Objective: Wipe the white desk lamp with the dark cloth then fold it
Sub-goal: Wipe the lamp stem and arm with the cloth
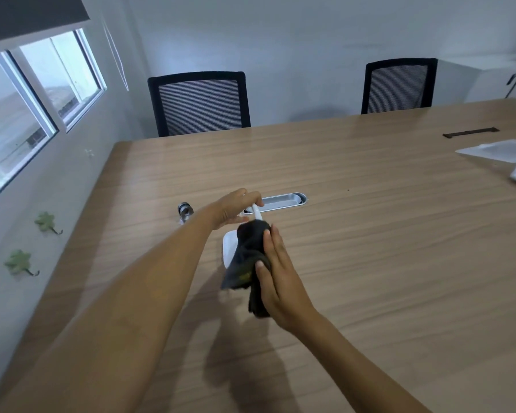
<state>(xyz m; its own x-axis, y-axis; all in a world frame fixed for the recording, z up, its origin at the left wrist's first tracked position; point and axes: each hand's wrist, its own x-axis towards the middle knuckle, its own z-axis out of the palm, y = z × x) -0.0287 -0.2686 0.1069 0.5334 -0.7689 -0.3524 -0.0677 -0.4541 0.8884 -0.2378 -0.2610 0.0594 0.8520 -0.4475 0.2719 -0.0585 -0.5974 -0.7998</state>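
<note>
The white desk lamp [228,245] stands on the wooden table [370,234] in front of me; only part of its flat white body and a thin white arm show. My left hand [236,208] grips the thin arm near its upper end. My right hand [276,272] holds the dark cloth [248,257] and presses it against the lamp, so the cloth covers most of it. One end of the cloth hangs down below my palm.
A silver cable slot [283,201] is set in the table just behind the lamp, and a small metal object [185,211] stands to its left. White sheets [501,150] lie at the far right. Two black mesh chairs [198,102] stand at the far edge.
</note>
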